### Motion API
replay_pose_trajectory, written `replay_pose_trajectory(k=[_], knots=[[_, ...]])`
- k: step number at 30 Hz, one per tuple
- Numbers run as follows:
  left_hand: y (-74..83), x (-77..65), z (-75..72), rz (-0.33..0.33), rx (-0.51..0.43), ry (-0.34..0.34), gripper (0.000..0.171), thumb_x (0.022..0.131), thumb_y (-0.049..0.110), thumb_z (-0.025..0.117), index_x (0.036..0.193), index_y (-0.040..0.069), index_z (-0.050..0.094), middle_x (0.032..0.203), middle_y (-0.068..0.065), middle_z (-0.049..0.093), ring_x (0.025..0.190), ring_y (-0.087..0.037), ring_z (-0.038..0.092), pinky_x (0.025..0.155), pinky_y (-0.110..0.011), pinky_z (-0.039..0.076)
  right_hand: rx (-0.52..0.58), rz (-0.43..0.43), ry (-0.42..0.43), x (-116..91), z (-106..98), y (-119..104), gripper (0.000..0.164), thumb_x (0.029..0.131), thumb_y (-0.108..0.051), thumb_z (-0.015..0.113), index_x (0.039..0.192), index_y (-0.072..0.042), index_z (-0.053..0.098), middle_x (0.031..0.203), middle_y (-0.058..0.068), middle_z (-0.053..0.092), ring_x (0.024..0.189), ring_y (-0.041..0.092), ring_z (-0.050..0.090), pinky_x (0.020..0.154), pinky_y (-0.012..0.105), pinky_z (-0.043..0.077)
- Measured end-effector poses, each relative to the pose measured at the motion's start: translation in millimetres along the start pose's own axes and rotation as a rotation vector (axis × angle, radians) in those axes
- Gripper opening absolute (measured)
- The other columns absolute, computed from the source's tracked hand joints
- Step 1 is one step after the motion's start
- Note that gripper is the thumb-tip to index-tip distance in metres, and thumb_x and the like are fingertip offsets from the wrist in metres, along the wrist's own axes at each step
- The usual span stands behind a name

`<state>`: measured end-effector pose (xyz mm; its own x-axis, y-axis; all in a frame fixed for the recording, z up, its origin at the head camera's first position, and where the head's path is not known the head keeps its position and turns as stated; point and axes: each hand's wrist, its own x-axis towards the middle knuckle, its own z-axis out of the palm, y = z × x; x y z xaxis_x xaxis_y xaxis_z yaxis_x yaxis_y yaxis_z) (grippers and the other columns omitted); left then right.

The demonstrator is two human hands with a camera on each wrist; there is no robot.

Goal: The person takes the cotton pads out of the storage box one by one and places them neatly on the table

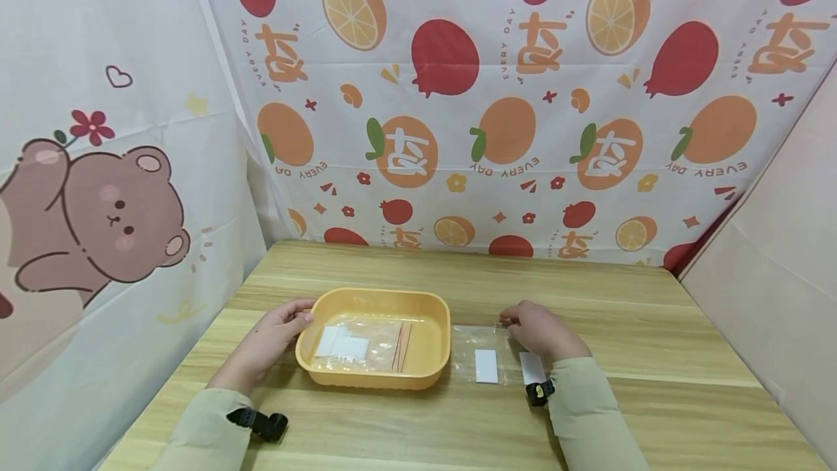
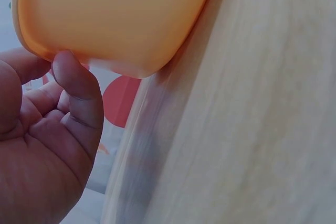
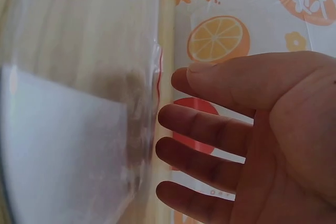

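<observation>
A yellow plastic tray (image 1: 373, 382) rests on the wooden table, left of centre in the head view. My left hand (image 1: 261, 344) pinches its left rim; in the left wrist view the thumb (image 2: 79, 90) lies against the outer wall. Inside the tray are clear zip bags (image 1: 379, 347) with red seal lines and white cards; overlap hides how many. Right of it, a clear bag (image 1: 466, 355) lies flat on the table with white cards (image 1: 486, 366). My right hand (image 1: 539, 329) hovers at this bag's far right side, fingers loosely bent, holding nothing in the right wrist view.
The wooden table (image 1: 667, 391) extends to both sides and in front of the tray. A fruit-print cloth (image 1: 451, 122) hangs along its back edge. Cloths with a bear print (image 1: 118, 216) and plain white (image 1: 785, 238) hang at left and right.
</observation>
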<state>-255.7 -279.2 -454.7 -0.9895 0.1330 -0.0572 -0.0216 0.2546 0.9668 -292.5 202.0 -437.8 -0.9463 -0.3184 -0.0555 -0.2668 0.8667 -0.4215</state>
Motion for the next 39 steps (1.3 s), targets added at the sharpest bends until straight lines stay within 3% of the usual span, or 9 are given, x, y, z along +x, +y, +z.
replay_pose_trajectory(k=[9, 14, 23, 30, 34, 39], knots=[[1.3, 0.1, 0.5, -0.003, -0.004, 0.001, 0.049, 0.109, 0.023, 0.05, 0.149, -0.003, 0.041, 0.129, -0.026, 0.055, 0.109, -0.03, 0.063, 0.083, -0.034, 0.058, 0.032, -0.056, 0.035, -0.4, -7.1, -6.4, 0.03, 0.099, -0.014, 0.064, 0.128, -0.007, 0.07, 0.122, 0.009, 0.067, 0.113, 0.03, 0.062, 0.097, 0.052, 0.049], [1.3, -1.3, 1.2, -0.002, -0.007, -0.007, 0.05, 0.109, 0.023, 0.05, 0.15, -0.004, 0.04, 0.129, -0.026, 0.055, 0.108, -0.029, 0.063, 0.083, -0.034, 0.058, 0.109, -0.092, 0.043, -2.9, -12.0, -15.7, 0.034, 0.1, -0.014, 0.06, 0.133, -0.008, 0.066, 0.129, 0.007, 0.065, 0.117, 0.027, 0.061, 0.099, 0.05, 0.049], [2.4, -1.2, 1.3, 0.013, -0.007, -0.01, 0.05, 0.109, 0.023, 0.05, 0.15, -0.004, 0.039, 0.128, -0.026, 0.055, 0.107, -0.029, 0.063, 0.082, -0.034, 0.058, 0.336, -0.217, 0.046, -7.9, -15.2, -62.8, 0.038, 0.103, -0.018, 0.058, 0.139, -0.009, 0.061, 0.132, 0.008, 0.065, 0.121, 0.025, 0.059, 0.101, 0.048, 0.048], [1.5, -0.7, 3.1, 0.016, -0.001, -0.01, 0.051, 0.109, 0.024, 0.05, 0.15, -0.004, 0.04, 0.127, -0.025, 0.055, 0.107, -0.028, 0.063, 0.083, -0.033, 0.058, 0.44, -0.226, 0.027, -9.2, -2.6, -91.5, 0.04, 0.104, -0.023, 0.058, 0.143, -0.012, 0.057, 0.126, 0.007, 0.066, 0.114, 0.02, 0.06, 0.096, 0.046, 0.051], [0.0, 0.0, 2.6, 0.012, -0.003, -0.006, 0.051, 0.109, 0.024, 0.05, 0.15, -0.004, 0.04, 0.127, -0.025, 0.056, 0.108, -0.028, 0.063, 0.083, -0.033, 0.058, 0.577, -0.244, -0.012, -6.2, 6.1, -103.3, 0.043, 0.106, -0.024, 0.054, 0.147, -0.01, 0.051, 0.124, 0.006, 0.066, 0.113, 0.022, 0.061, 0.097, 0.047, 0.05], [-0.7, 0.4, 1.5, 0.008, -0.001, 0.006, 0.049, 0.109, 0.023, 0.05, 0.149, -0.004, 0.041, 0.125, -0.024, 0.056, 0.106, -0.027, 0.063, 0.083, -0.033, 0.058, 0.859, -0.244, -0.114, -1.0, 18.9, -122.5, 0.048, 0.109, -0.02, 0.046, 0.153, -0.004, 0.039, 0.132, 0.012, 0.061, 0.123, 0.032, 0.058, 0.105, 0.049, 0.045]])
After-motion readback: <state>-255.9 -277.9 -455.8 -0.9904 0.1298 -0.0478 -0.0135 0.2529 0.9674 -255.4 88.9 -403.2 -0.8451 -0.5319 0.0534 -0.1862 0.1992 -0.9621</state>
